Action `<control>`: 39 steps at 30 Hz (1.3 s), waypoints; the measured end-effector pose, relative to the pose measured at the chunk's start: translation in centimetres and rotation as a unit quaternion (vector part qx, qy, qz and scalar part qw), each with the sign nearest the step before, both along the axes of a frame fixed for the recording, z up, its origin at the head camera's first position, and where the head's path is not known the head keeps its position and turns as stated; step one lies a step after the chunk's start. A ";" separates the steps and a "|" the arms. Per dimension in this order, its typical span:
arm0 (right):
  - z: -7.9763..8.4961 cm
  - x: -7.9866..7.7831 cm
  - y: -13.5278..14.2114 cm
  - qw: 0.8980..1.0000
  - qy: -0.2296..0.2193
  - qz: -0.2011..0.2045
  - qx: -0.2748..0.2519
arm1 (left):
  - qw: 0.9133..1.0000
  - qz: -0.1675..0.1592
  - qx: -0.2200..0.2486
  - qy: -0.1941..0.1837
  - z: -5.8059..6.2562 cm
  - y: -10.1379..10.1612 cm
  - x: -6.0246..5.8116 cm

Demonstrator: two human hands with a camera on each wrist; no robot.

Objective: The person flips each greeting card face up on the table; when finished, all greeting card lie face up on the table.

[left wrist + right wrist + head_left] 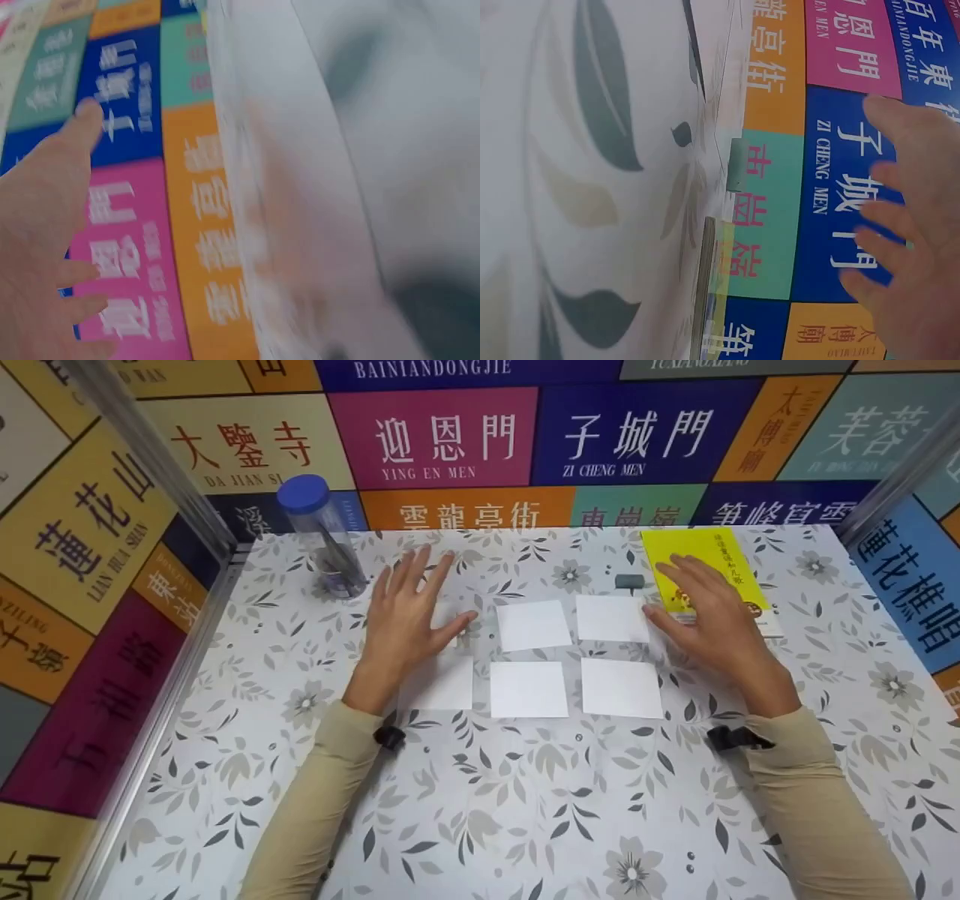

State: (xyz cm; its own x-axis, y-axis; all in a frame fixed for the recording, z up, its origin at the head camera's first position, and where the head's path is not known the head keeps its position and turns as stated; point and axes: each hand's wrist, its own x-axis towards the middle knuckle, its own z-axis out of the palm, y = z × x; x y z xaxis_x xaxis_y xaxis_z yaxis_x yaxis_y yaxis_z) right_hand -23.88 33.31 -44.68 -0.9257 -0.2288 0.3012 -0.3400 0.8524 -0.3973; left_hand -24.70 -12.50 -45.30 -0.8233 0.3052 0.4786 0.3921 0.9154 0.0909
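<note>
Several white paper cards (529, 690) lie flat in two rows on the table. My left hand (407, 611) spreads its fingers over the left end of the rows, partly covering a card (448, 684) there. In the left wrist view, the same hand (45, 225) holds nothing. To the right, my right hand (709, 619) has its fingers apart in front of a yellow booklet (720, 547), hiding part of it; its thumb is near the upper right card (611, 619). The right wrist view shows that hand (919, 217) with nothing in it. Whether either hand touches the table I cannot tell.
A small dark green block (629, 581) lies left of the booklet. At the back left stands a clear tube with a blue lid (303, 495) and dark long things inside. Panels with large lettering (435, 439) border the flower-patterned table (525, 825).
</note>
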 end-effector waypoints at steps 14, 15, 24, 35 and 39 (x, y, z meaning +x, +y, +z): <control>-0.4 1.7 -0.5 0.974 -0.203 0.101 0.010 | 0.958 -0.258 0.025 -0.122 -0.8 10.8 3.2; -0.4 1.8 -0.5 0.971 -0.216 0.104 0.014 | 0.955 -0.264 0.015 -0.134 -0.8 11.5 3.3; -0.5 3.2 -1.5 0.958 -0.252 0.098 0.101 | 0.935 -0.269 -0.042 -0.227 -1.2 16.4 3.2; -0.3 3.6 -2.3 0.956 -0.243 0.101 0.128 | 0.932 -0.248 -0.028 -0.263 -2.1 16.4 4.0; -0.1 3.6 -2.3 0.958 -0.231 0.109 0.127 | 0.930 -0.257 -0.012 -0.262 -2.1 16.5 4.1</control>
State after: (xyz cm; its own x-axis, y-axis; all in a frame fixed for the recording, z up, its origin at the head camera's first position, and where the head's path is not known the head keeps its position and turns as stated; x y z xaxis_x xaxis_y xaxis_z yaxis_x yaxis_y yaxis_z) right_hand -20.33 31.02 -44.83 -0.8687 -0.4432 -0.2210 -0.3584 0.8706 -0.3370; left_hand -20.58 3.97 -47.35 -0.6840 0.7284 0.0400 0.6859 0.6235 0.3752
